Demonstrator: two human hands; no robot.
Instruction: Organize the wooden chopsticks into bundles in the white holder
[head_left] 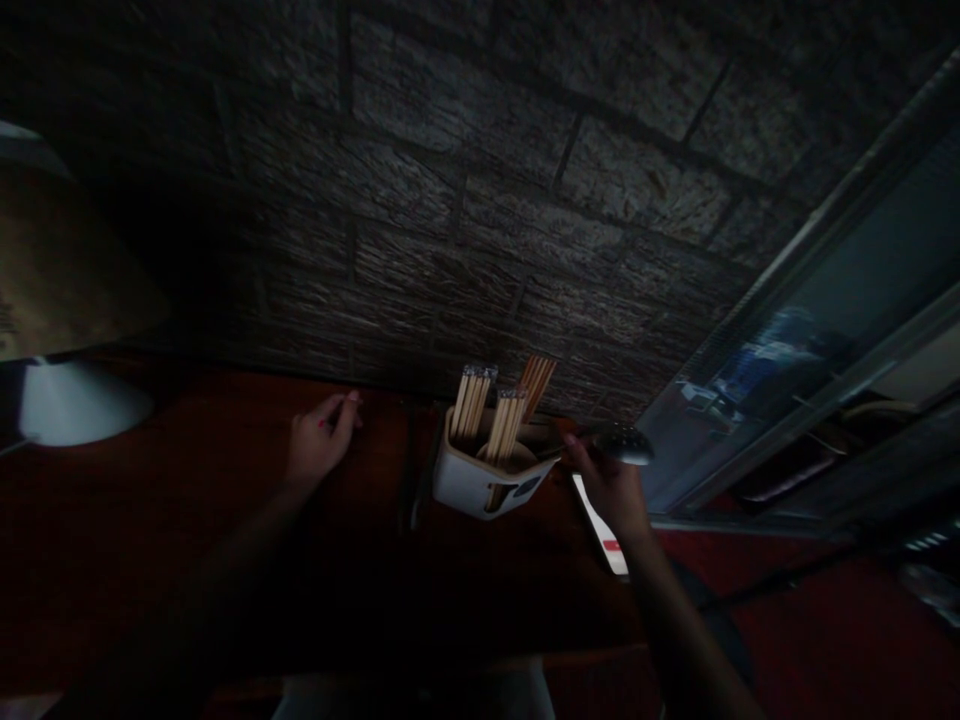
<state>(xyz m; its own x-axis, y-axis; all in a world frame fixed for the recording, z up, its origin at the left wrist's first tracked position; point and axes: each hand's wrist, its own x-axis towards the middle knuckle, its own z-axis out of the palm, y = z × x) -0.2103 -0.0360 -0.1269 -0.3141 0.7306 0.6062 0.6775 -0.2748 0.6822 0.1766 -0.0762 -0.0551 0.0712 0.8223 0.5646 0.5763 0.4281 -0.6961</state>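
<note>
A white holder (469,482) full of several wooden chopsticks (501,418) stands on a dark red-brown table (150,540) against a brick-pattern wall. My right hand (609,485) is just right of the holder, closed round the handle of a perforated metal ladle (626,443) whose bowl points right. My left hand (321,440) rests on the table left of the holder, its fingers loosely curled, holding nothing that I can see.
A white lamp base (79,402) and its shade (52,260) stand at the far left. A flat white card with a red patch (602,525) lies under my right wrist. A glass window frame (810,400) runs along the right. The scene is very dim.
</note>
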